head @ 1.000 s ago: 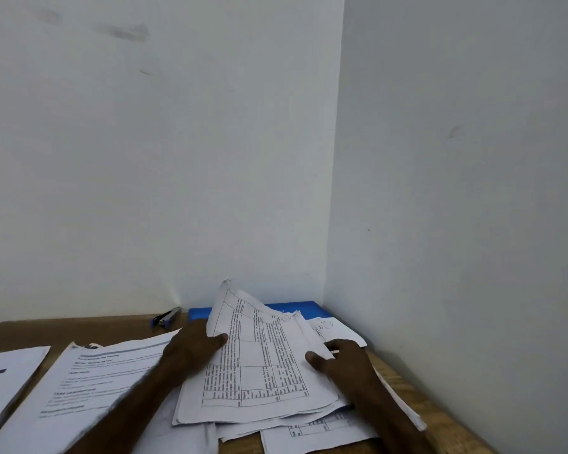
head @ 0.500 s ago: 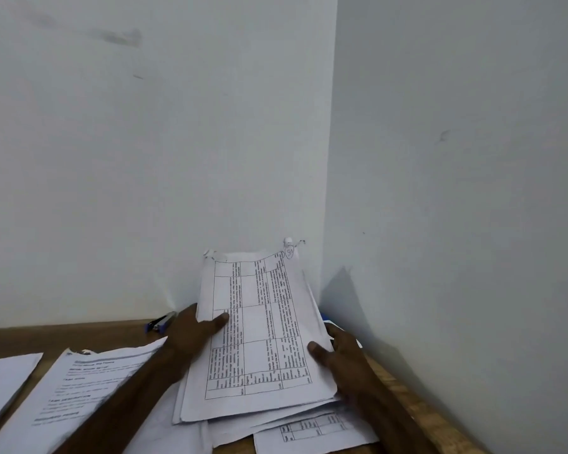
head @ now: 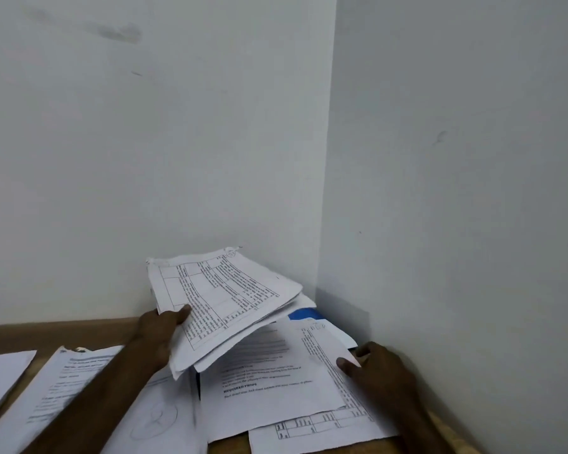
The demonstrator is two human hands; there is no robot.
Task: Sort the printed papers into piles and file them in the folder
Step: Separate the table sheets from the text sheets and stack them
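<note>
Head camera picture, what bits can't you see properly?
In the head view:
- Blue folder: mostly covered by the lifted paper bundle and loose sheets.
- Left hand: fingers hidden behind the bundle; only the thumb shows.
- Right hand: whether it grips a sheet is unclear.
- Small print: too blurred.
- Far-left pile: cut by the left edge.

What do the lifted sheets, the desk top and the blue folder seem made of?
Lifted sheets: thin matte white paper, sagging and dog-eared at the corners. Desk top: brown wood or wood-look laminate, dull finish. Blue folder: probably plastic or coated card, with a smooth flat colour; it is mostly hidden.
</note>
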